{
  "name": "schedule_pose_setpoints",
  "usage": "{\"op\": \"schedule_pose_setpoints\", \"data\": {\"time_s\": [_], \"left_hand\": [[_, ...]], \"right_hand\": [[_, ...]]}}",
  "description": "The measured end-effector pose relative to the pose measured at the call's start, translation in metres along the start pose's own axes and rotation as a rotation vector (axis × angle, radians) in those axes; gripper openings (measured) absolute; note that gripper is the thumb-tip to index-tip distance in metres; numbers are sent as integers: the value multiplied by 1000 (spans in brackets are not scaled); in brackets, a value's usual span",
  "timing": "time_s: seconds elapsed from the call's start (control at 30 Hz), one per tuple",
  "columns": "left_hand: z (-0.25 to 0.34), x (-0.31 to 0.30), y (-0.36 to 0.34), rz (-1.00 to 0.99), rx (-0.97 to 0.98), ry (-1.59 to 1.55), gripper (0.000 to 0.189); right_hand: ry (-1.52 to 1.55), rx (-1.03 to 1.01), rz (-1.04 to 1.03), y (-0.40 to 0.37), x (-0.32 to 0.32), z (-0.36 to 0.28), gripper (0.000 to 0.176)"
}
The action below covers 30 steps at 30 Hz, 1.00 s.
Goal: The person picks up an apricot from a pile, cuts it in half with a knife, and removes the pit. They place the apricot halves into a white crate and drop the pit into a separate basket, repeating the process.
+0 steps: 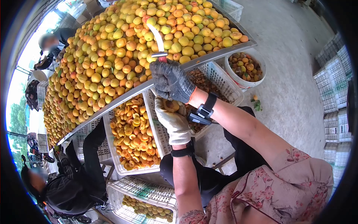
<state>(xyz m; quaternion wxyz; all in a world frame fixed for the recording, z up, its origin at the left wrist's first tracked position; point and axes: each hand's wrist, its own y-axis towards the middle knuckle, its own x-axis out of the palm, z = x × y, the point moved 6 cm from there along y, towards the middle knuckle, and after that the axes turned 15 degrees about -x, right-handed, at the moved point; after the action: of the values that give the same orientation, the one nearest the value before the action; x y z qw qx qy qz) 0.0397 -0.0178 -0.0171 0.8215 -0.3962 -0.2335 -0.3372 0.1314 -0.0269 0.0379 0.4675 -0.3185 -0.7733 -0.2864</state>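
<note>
My right hand (170,81), in a dark grey knitted glove, is closed around the red handle of a curved knife (158,38). The pale blade points up and away over the heaped apricots (123,44). Just below it, my left hand (172,121) wears a whitish glove and has its fingers curled on a cut apricot half (171,106). Both hands are close together at the metal table edge, above two white crates. Apricot halves (135,134) fill the left crate (115,158); brown pits (204,83) lie in the right crate (220,76), partly hidden by my hands.
A white bucket (243,85) with fruit stands on the right, beside green leaves (256,103) on the floor. Below is another crate (143,190) with fruit. Stacked crates (333,82) line the far right. Two people (72,186) are at the left, along the table (220,53).
</note>
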Motion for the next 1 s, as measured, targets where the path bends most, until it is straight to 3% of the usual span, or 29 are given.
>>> {"op": "schedule_pose_setpoints", "data": {"time_s": [0.1,0.17,0.2,0.23,0.3,0.33,0.43,0.5,0.57,0.6,0.63,0.7,0.73,0.77,0.83,0.87,1.0], "left_hand": [[4,-5,-2,66,-28,-21,29],[2,1,6,-276,-161,-112,28],[-3,-10,8,-162,-182,-80,33],[-2,-5,5,-162,-182,-80,33],[6,-1,4,3,-72,11,30],[7,2,-2,203,1,-86,29],[7,-7,10,116,151,-28,28],[5,-16,8,110,81,-48,24],[-2,-18,15,78,-93,-122,23],[1,-25,17,78,-95,-126,23],[2,-23,20,-143,-129,-112,24],[0,-17,18,-586,-189,-78,27],[3,-10,21,-727,-94,-84,27],[6,7,13,-731,-94,-79,27],[11,-4,5,65,22,-88,28],[12,-2,-2,209,95,-131,25],[16,-4,-7,174,143,-146,26]], "right_hand": [[86,64,-94,2,0,14,13],[-595,-383,-239,12,4,5,15],[-597,-381,-240,12,-2,3,15],[-386,-209,-185,12,-9,4,12],[41,125,-76,8,-16,11,21],[45,136,67,6,-16,11,29],[23,43,58,3,-8,6,27],[2,52,20,-4,5,7,24],[-338,37,125,-10,14,8,18],[-438,-30,66,-10,15,6,15],[-441,-27,66,-10,8,4,15],[18,144,-154,-9,6,7,15],[3,121,-106,-2,-1,6,16],[5,117,-109,0,-2,7,16],[64,77,42,1,-14,8,23],[41,65,73,-1,-14,7,24],[26,14,99,-7,-12,3,27]]}}
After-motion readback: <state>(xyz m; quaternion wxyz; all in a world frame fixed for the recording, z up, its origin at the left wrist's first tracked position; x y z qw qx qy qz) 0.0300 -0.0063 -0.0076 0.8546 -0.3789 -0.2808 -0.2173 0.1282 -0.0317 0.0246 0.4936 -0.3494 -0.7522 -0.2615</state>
